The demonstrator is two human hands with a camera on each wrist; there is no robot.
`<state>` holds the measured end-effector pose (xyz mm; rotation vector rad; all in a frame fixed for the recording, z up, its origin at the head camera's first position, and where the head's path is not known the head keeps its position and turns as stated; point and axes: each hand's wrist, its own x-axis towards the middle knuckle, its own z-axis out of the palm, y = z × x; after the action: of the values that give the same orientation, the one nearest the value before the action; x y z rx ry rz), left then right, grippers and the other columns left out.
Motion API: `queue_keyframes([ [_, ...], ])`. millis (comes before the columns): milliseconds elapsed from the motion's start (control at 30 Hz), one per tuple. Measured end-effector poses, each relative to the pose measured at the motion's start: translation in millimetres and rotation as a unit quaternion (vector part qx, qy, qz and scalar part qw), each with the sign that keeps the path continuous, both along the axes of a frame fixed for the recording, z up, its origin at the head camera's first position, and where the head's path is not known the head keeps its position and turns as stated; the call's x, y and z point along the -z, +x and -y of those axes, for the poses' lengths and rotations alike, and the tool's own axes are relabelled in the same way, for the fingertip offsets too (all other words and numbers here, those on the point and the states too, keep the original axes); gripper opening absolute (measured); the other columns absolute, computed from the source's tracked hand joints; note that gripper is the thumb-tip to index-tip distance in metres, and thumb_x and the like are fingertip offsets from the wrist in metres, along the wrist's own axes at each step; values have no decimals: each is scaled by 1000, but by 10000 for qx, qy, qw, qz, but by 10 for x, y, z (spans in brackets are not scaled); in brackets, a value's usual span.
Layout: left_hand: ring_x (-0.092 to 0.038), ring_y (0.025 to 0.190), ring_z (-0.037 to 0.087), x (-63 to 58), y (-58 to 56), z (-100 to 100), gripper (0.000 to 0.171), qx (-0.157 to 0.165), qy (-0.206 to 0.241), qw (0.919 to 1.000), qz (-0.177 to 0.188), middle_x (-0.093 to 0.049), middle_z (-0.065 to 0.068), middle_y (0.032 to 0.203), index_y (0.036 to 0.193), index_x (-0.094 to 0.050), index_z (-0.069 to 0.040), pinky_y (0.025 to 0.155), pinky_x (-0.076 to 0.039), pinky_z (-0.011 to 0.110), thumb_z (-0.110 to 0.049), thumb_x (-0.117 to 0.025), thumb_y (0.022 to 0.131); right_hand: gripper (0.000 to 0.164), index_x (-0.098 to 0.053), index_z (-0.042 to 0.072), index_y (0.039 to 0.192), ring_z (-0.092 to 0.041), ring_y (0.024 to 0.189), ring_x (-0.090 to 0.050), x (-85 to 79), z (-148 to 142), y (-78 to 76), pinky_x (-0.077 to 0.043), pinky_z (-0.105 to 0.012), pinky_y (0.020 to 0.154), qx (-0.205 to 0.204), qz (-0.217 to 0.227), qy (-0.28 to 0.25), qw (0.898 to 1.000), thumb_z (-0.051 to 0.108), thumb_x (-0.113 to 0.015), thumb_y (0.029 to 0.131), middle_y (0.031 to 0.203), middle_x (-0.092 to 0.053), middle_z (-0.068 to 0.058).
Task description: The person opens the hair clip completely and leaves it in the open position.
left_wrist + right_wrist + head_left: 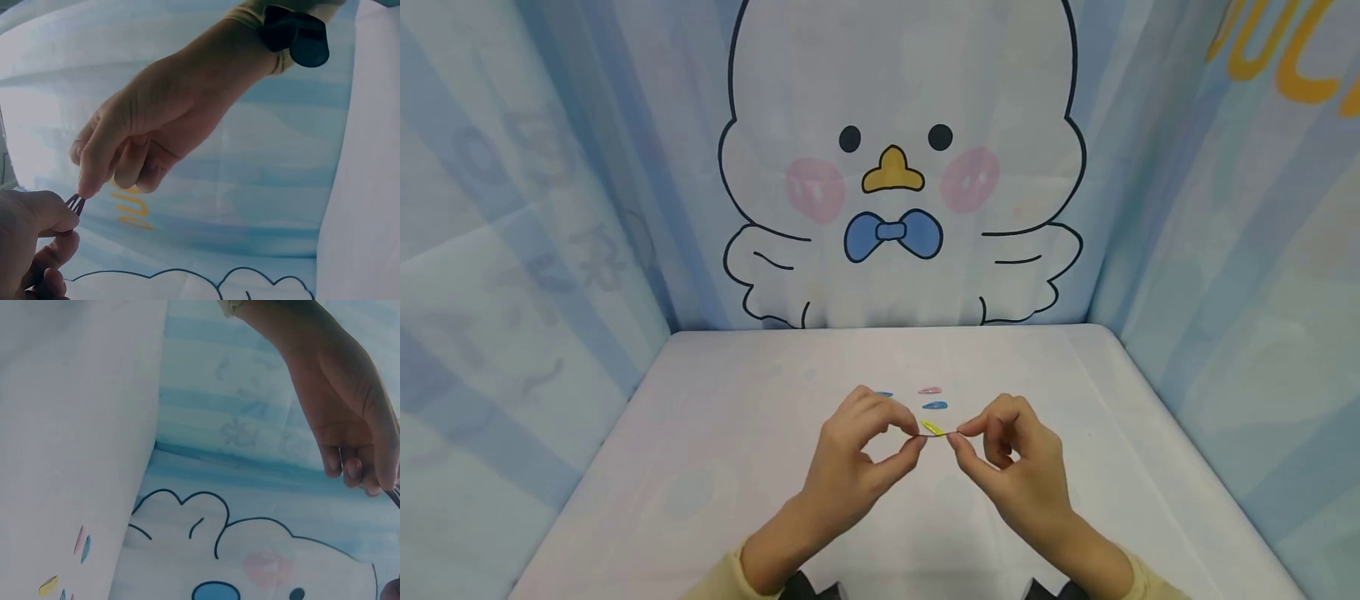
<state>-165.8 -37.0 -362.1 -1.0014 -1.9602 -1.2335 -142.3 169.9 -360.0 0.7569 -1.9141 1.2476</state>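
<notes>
Between both hands, raised over the table, is a thin dark hair clip (935, 435) with a slotted body, best seen in the left wrist view. My left hand (859, 454) pinches one end between thumb and index finger. The other end is pinched by the thumb and index finger of my right hand (1024, 454). Just behind it in the head view lies a yellow hair clip (931, 427). Farther back are a blue hair clip (935, 405) and a pink hair clip (930, 390). Another blue hair clip (885, 394) is partly hidden behind my left hand.
The white-covered table (715, 475) ends at a back curtain (887, 292) printed with a cartoon duck. Blue-striped curtains stand along the left and right sides. Dark wrist-worn devices (808, 588) show at the bottom edge of the head view.
</notes>
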Motion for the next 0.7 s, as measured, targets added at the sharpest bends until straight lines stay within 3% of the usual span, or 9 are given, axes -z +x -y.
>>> queue_keyframes([
  [100, -56, 87, 10, -16, 7, -21, 21, 25, 95, 9999, -102, -68, -9, 89, 89, -69, -19, 76, -49, 24, -2, -80, 84, 36, -48, 2, 80, 1, 55, -38, 8, 23, -15, -33, -16, 47, 49, -425, -91, 9990, 18, -77, 94, 82, -64, -6],
  [167, -56, 88, 10, -23, 12, -29, 21, 47, 139, 9998, -145, -68, -8, 89, 89, -69, -19, 76, -50, 23, -2, -80, 84, 43, -47, 2, 77, 4, 61, -50, 22, 34, -24, -34, -14, 48, 96, -611, -154, 9980, 30, -72, 98, 77, -59, -3],
  [333, -56, 86, 12, -40, 18, -39, 22, 140, 242, 9994, -216, -69, -7, 89, 89, -70, -18, 75, -49, 23, 0, -80, 84, 49, -41, 2, 69, -1, 89, -70, 71, 68, -43, -43, -12, 53, 19, -1037, -489, 9934, 24, -74, 97, 66, -43, 0],
  [700, -62, 83, 12, -62, 26, -78, 24, 422, 509, 9971, -364, -67, -3, 89, 92, -69, -14, 75, -55, 20, 8, -76, 83, 53, -36, 2, 60, -8, 70, -63, 18, 155, -89, -43, -13, 51, -184, -1927, -937, 9766, 9, -75, 94, 65, -53, -9],
])
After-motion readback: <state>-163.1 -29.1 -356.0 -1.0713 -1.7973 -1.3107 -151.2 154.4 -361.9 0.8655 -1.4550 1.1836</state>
